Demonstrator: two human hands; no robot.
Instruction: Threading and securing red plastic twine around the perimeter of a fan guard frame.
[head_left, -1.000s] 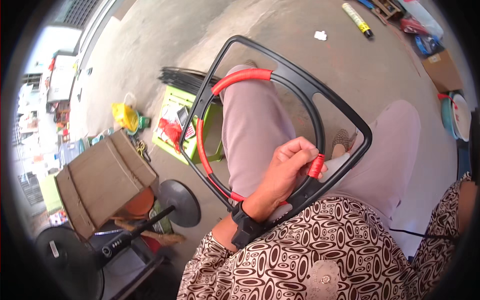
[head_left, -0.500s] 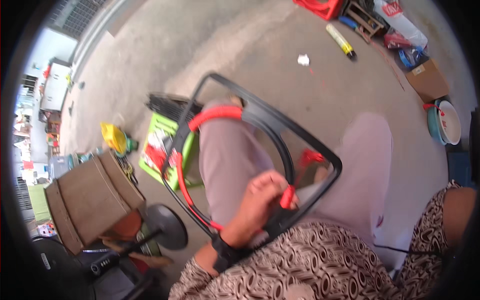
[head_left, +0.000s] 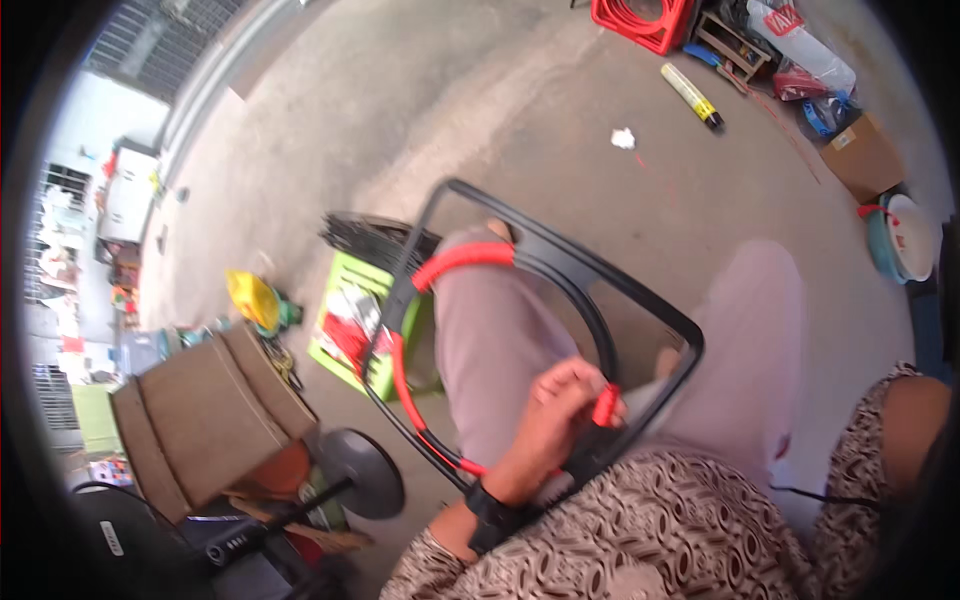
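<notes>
My left hand [head_left: 560, 405] is closed at the near side of a black rounded frame [head_left: 645, 300], with a dark band around its wrist. Inside the frame sits a black ring with red wrapping [head_left: 465, 258] over parts of it. A short red cylindrical piece [head_left: 606, 405] shows at my fingers; whether they pinch it or the ring beside it is hard to see. The frame lies tilted over my lap, across my left thigh [head_left: 490, 340]. My right upper arm [head_left: 918, 435] shows at the right edge; its hand is out of view.
A green crate [head_left: 350, 265] holding red and white pieces stands left of my leg. Beyond it lie black strips [head_left: 370, 235]. A brown box [head_left: 210, 415] and a round black base on a pole [head_left: 365, 475] are at left. A yellow canister [head_left: 690, 97] lies on the floor.
The whole view has shifted, so the scene sits further right and lower. Red strands that hung beside the ring no longer show. My left hand keeps its grip at the frame.
</notes>
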